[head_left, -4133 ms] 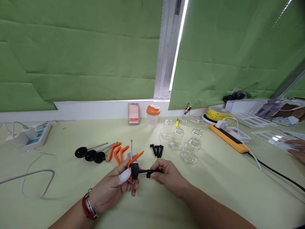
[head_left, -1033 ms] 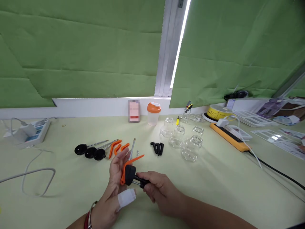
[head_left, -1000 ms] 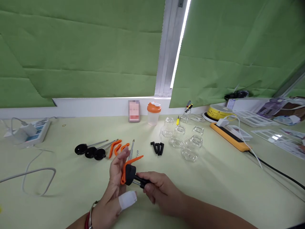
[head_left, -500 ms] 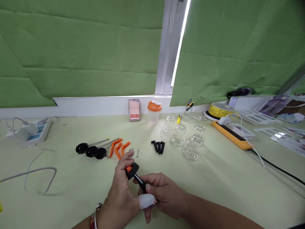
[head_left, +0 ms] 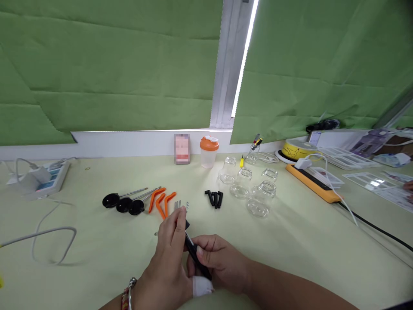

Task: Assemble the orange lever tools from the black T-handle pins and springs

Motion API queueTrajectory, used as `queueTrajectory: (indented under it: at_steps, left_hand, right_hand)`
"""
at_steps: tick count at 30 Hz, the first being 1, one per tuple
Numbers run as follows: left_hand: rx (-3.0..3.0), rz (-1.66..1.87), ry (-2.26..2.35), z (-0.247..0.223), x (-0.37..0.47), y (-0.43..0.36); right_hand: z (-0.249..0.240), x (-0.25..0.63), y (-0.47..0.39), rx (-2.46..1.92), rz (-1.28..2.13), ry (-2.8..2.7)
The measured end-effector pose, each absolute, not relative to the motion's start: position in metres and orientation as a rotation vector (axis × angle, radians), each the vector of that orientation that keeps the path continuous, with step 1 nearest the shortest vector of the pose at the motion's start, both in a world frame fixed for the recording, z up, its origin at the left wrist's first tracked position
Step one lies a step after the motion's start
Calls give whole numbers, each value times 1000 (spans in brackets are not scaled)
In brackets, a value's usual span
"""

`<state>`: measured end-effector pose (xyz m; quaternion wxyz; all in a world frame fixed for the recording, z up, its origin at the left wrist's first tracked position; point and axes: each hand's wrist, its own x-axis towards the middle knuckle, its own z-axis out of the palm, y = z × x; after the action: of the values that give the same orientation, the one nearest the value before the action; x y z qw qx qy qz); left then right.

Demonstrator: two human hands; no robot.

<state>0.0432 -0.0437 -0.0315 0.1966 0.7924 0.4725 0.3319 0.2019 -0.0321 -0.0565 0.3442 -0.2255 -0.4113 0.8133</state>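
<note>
A black piece with a metal rod (head_left: 197, 258) slants between my two hands, low in the middle of the view. My left hand (head_left: 169, 258) is wrapped round its upper end and hides most of the cap there; white tape covers the thumb. My right hand (head_left: 222, 262) pinches the black lower part between thumb and fingers. Just beyond lie orange curved handles (head_left: 160, 203), small metal pins (head_left: 177, 204) and black discs with metal rods (head_left: 124, 204). Several short black parts (head_left: 215, 199) rest further right.
Upturned glass jars (head_left: 240, 187) stand right of centre, behind them screwdrivers (head_left: 256, 144). An orange-lidded cup (head_left: 209, 153) is near the wall. A power strip (head_left: 311, 183) lies right, another (head_left: 54, 178) left, with cables. Part of another person's hand (head_left: 409, 186) shows at the right edge.
My left hand has turned and its fingers have closed over the upper end, hiding the orange part. The black piece has slid up the rod. Another person's hand has appeared at the right edge.
</note>
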Motion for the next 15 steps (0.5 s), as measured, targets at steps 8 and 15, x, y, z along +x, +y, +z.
queueTrajectory:
  at_steps: [8,15]
  left_hand:
    - [2357,1047,1327,-33,48,-44]
    - [2415,1065,1325,-33,50,-44]
  right_hand:
    - [-57,199,-32,-464,2149,-991]
    - [-54,198,-32,-388,2165,-939]
